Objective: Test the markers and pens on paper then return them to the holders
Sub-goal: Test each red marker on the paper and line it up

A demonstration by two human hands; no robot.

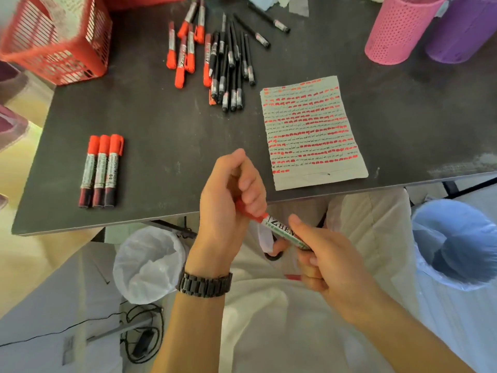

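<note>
Both hands hold one red marker (279,228) just below the table's front edge. My left hand (231,200) grips its red cap end, and my right hand (325,254) grips the white labelled barrel. A sheet of paper (312,133) covered in red and black test strokes lies on the dark table (166,125). Three red markers (100,170) lie side by side at the left. A loose pile of red markers (185,47) and black pens (231,68) sits at the back. A pink holder (398,28) and a purple holder (462,30) stand at the back right.
A red slotted basket (59,39) stands at the back left corner. Under the table are a white-lined bin (150,262) and, to the right, a blue-lined bin (457,243). Cables lie on the floor at lower left (142,335).
</note>
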